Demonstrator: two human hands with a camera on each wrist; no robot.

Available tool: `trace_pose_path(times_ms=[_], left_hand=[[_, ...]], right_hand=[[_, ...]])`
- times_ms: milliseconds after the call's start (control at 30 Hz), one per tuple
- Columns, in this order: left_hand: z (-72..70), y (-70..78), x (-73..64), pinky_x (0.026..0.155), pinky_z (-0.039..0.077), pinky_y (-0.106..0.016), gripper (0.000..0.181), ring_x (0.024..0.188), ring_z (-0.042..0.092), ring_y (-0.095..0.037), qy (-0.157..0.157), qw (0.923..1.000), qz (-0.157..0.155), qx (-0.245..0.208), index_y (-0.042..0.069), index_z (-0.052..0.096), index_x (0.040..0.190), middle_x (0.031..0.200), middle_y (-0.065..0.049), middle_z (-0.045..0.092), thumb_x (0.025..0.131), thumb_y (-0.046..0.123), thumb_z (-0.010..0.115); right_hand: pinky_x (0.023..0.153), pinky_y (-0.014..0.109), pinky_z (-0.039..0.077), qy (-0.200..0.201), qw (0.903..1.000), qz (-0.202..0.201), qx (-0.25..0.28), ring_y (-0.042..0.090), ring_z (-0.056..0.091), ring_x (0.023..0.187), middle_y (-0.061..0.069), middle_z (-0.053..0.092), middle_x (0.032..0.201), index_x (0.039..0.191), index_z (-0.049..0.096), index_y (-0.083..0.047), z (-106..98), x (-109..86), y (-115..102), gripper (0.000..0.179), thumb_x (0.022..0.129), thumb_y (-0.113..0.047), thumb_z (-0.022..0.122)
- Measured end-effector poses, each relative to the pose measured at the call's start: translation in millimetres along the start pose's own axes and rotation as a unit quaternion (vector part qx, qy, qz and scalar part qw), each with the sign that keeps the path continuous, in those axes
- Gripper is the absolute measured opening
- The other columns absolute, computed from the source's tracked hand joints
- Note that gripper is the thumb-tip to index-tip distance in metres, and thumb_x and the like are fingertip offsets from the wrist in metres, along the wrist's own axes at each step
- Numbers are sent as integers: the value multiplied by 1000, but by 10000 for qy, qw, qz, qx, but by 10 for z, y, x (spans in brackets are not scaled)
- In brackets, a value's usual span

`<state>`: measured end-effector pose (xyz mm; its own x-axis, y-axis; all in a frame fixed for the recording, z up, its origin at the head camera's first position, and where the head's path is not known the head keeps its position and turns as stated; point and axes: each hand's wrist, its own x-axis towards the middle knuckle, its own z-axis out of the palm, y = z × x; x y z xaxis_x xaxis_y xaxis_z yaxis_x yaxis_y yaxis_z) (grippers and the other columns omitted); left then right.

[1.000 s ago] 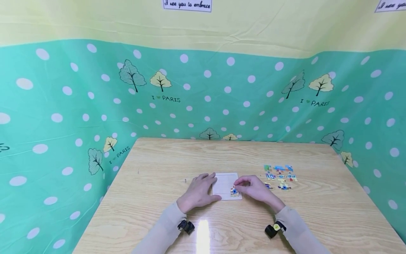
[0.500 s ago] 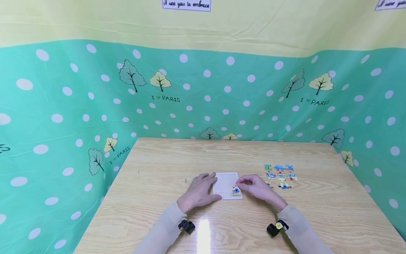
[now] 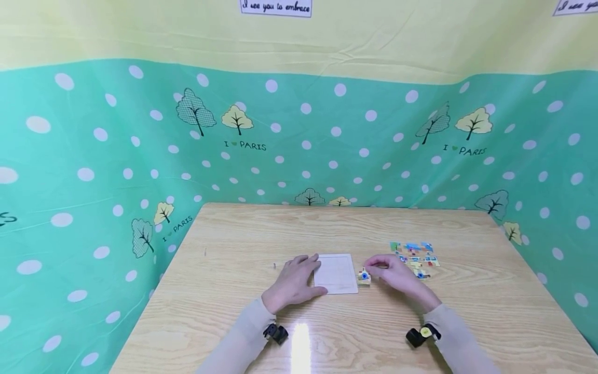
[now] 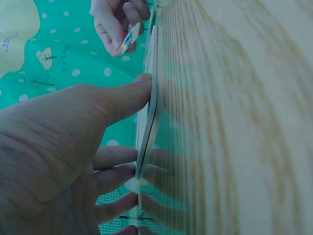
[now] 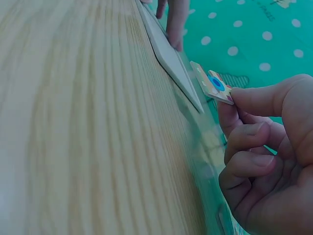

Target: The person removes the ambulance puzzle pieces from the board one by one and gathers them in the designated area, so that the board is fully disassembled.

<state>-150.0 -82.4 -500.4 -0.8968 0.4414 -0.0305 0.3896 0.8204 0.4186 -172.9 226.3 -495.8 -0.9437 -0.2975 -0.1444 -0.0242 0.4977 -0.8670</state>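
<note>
A white square puzzle tray (image 3: 335,274) with a raised border lies flat on the table. Along its left side rests my left hand (image 3: 291,283); in the left wrist view the straight thumb (image 4: 129,98) touches the tray's edge, and the other fingers are spread beside it. My right hand (image 3: 396,274) pinches a jigsaw piece (image 3: 364,276) between thumb and forefinger, just off the tray's right edge. The right wrist view shows this jigsaw piece (image 5: 211,87) tilted above the table, cream with a blue round mark. The other right fingers are curled toward the palm.
Several colourful jigsaw pieces (image 3: 412,246) are grouped on the wooden table (image 3: 252,228) behind and right of my right hand, which hides some. A tiny object (image 3: 274,266) lies left of the tray. A green dotted curtain (image 3: 303,130) hangs beyond the table's back edge.
My right hand has moved right with the pinched jigsaw piece, from over the tray's lower right corner to outside its right edge. The left hand and tray stay put.
</note>
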Motion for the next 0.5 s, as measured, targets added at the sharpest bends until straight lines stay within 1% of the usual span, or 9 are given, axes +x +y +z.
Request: trace_pose_path(times_ms=[100,233,333,400,500], left_hand=[[1,3,4,125,37,-59,77,154,42,-37,7,10000,5,23,9,57,153,168,-8,46,94,55,77],[4,6,7,125,37,-59,77,154,43,-38,16,10000,-3,45,9,58,153,168,-9,46,93,55,77],[4,5,7,125,37,-59,77,154,42,-37,4,10000,-16,49,10,58,153,168,-8,46,94,55,77],[3,5,6,126,37,-58,77,155,42,-37,-3,10000,-22,55,10,58,153,168,-8,46,94,55,76],[8,2,9,126,36,-59,78,155,41,-37,-21,10000,-36,56,10,57,154,169,-8,45,94,56,76]], right_hand=[[58,24,48,74,9999,81,-77,12,54,70,10,74,107,122,74,1,-76,-24,49,30,103,-22,69],[53,23,44,108,9998,162,-77,9,49,61,9,72,102,122,73,1,-183,-55,107,30,104,-22,68],[54,23,44,124,9997,210,-79,9,50,65,9,71,103,123,72,2,-258,-87,139,31,104,-22,68],[57,23,47,171,9995,235,-129,10,53,72,10,72,107,124,72,3,-309,-111,152,33,104,-23,68],[58,24,47,236,9993,252,-108,11,53,74,10,73,110,127,71,4,-393,-131,207,36,105,-25,68]])
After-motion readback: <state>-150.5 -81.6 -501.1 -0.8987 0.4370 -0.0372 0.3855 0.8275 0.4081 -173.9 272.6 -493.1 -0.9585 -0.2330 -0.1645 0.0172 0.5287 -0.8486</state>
